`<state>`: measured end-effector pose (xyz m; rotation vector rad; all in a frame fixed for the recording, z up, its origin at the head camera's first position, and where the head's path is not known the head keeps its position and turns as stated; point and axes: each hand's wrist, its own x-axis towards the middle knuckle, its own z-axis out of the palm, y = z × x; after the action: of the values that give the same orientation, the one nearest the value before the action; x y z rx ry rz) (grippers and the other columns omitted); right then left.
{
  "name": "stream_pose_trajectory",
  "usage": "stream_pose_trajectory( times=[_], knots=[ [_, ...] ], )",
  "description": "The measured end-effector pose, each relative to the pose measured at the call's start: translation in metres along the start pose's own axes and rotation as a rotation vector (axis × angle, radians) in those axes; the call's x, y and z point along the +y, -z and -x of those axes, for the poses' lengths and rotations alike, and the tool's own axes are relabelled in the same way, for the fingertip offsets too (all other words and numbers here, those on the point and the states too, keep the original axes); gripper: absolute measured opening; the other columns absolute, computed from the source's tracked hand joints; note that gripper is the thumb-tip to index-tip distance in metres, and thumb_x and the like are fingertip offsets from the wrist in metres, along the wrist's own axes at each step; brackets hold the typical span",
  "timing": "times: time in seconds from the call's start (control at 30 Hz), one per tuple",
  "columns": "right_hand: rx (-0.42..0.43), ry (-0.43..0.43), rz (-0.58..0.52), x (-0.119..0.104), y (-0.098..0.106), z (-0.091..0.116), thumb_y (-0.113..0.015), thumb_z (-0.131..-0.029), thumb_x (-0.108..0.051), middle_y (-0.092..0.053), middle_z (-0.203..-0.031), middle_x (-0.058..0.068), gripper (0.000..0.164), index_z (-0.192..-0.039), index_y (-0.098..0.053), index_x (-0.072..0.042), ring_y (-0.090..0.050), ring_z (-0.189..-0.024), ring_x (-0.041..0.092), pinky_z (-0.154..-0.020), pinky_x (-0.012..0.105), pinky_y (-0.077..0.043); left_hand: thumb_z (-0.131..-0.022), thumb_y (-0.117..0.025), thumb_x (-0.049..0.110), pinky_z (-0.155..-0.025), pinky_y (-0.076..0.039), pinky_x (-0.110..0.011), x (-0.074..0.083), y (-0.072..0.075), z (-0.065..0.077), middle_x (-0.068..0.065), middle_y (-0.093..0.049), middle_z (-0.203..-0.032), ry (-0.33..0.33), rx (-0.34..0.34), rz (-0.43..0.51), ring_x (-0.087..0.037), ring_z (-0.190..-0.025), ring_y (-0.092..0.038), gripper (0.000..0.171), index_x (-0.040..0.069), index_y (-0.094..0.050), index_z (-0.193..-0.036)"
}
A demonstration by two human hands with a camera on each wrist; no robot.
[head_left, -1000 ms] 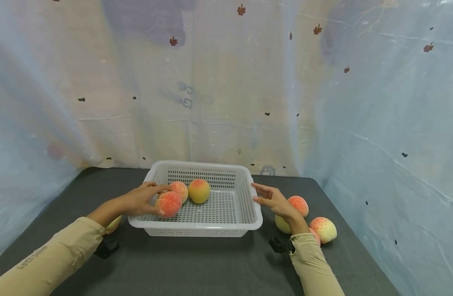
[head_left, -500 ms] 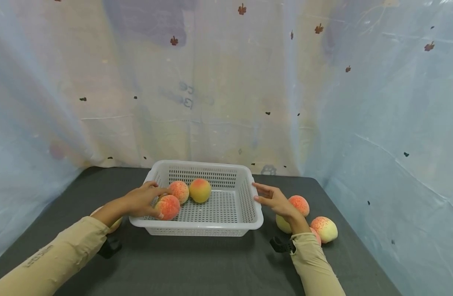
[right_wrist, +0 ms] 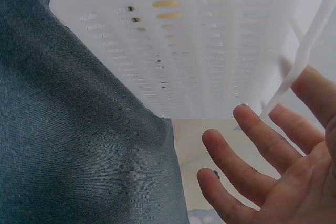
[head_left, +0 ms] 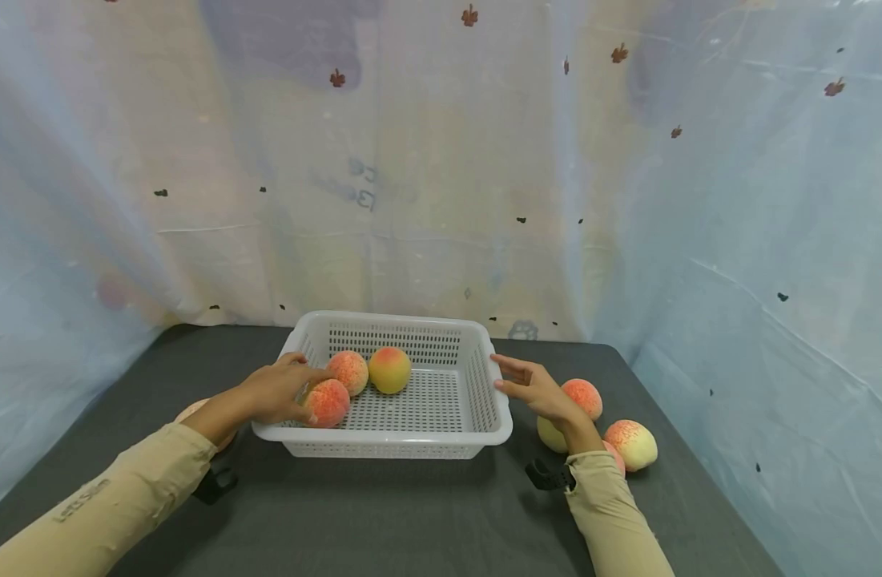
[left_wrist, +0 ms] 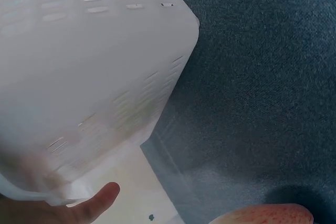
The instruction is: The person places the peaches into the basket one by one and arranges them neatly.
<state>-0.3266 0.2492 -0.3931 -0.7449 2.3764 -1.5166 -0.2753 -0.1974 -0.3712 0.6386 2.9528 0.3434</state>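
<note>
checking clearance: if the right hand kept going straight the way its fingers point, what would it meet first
Most likely the white basket: the right hand is open, fingers aimed at its right rim, very close. Whether they already touch is unclear.

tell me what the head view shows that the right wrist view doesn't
Only the head view shows the three peaches inside the basket, with the left hand holding the nearest peach, plus more peaches on the table beside the right arm, such as one by the wrist, and the curtain backdrop. Only the right wrist view shows the right hand from the palm side, fingers straight and spread, holding nothing, and the basket's slotted side wall up close. Both show the white basket, the dark table and the right hand at the basket's right edge.
</note>
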Motion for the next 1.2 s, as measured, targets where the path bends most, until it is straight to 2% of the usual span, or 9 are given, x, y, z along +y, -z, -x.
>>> stream_pose_trajectory(
  times=[0.2, 0.33, 0.43, 0.63, 0.87, 1.03, 1.2],
  knots=[
    [-0.002, -0.008, 0.001, 0.000, -0.001, 0.000, -0.062, -0.102, -0.019, -0.042, -0.158, 0.022, 0.064, -0.157, -0.034, -0.003, -0.049, -0.139, 0.042, -0.107, 0.052, -0.048, -0.079, -0.087, 0.033, -0.098, -0.042, -0.070, -0.001, 0.000, 0.000, -0.018, -0.058, -0.145, 0.019, -0.008, 0.023, -0.050, -0.144, -0.033, 0.072, 0.015, -0.059, -0.143],
    [0.001, 0.001, -0.008, -0.001, 0.000, 0.001, -0.062, -0.102, -0.019, -0.041, -0.158, 0.022, 0.065, -0.157, -0.033, -0.002, -0.045, -0.142, 0.042, -0.108, 0.053, -0.047, -0.079, -0.087, 0.030, -0.100, -0.039, -0.072, -0.002, 0.001, -0.001, -0.018, -0.058, -0.144, -0.005, 0.016, 0.071, -0.049, -0.142, -0.035, 0.068, 0.012, -0.062, -0.139],
    [-0.005, 0.003, -0.021, -0.002, 0.000, 0.001, -0.062, -0.102, -0.019, -0.041, -0.159, 0.022, 0.065, -0.158, -0.033, -0.003, -0.045, -0.142, 0.042, -0.109, 0.053, -0.047, -0.084, -0.083, 0.032, -0.102, -0.035, -0.075, -0.005, 0.003, 0.000, -0.019, -0.057, -0.145, -0.033, 0.033, 0.117, -0.050, -0.142, -0.035, 0.062, 0.008, -0.062, -0.137],
    [-0.005, 0.004, -0.011, -0.002, 0.002, 0.000, -0.062, -0.102, -0.019, -0.041, -0.158, 0.022, 0.065, -0.157, -0.033, -0.003, -0.046, -0.141, 0.042, -0.109, 0.053, -0.046, -0.096, -0.068, 0.039, -0.106, -0.031, -0.075, -0.010, 0.010, -0.001, -0.028, -0.043, -0.155, -0.093, 0.019, 0.206, -0.057, -0.144, -0.029, 0.060, 0.005, -0.055, -0.143],
    [0.002, 0.000, 0.001, -0.001, 0.001, 0.001, -0.063, -0.101, -0.016, -0.045, -0.156, 0.022, 0.063, -0.156, -0.036, -0.002, -0.052, -0.137, 0.040, -0.107, 0.052, -0.048, -0.099, -0.065, 0.037, -0.103, -0.039, -0.073, -0.017, 0.017, 0.003, -0.030, -0.045, -0.152, -0.134, 0.051, 0.303, -0.056, -0.141, -0.037, 0.057, 0.004, -0.054, -0.144],
    [-0.007, 0.003, 0.004, 0.000, -0.001, 0.000, -0.062, -0.102, -0.017, -0.046, -0.155, 0.022, 0.062, -0.157, -0.036, -0.004, -0.054, -0.135, 0.039, -0.106, 0.049, -0.050, -0.100, -0.064, 0.035, -0.095, -0.050, -0.065, -0.026, 0.021, 0.009, -0.029, -0.049, -0.149, -0.124, 0.090, 0.343, -0.051, -0.134, -0.049, 0.055, 0.007, -0.053, -0.145],
    [-0.001, 0.005, 0.013, -0.001, 0.000, 0.000, -0.062, -0.102, -0.019, -0.047, -0.155, 0.021, 0.062, -0.157, -0.036, -0.005, -0.054, -0.135, 0.040, -0.106, 0.049, -0.050, -0.101, -0.062, 0.031, -0.096, -0.046, -0.070, -0.036, 0.029, 0.020, -0.031, -0.048, -0.150, -0.132, 0.154, 0.347, -0.054, -0.136, -0.045, 0.053, 0.005, -0.053, -0.146]
  ],
)
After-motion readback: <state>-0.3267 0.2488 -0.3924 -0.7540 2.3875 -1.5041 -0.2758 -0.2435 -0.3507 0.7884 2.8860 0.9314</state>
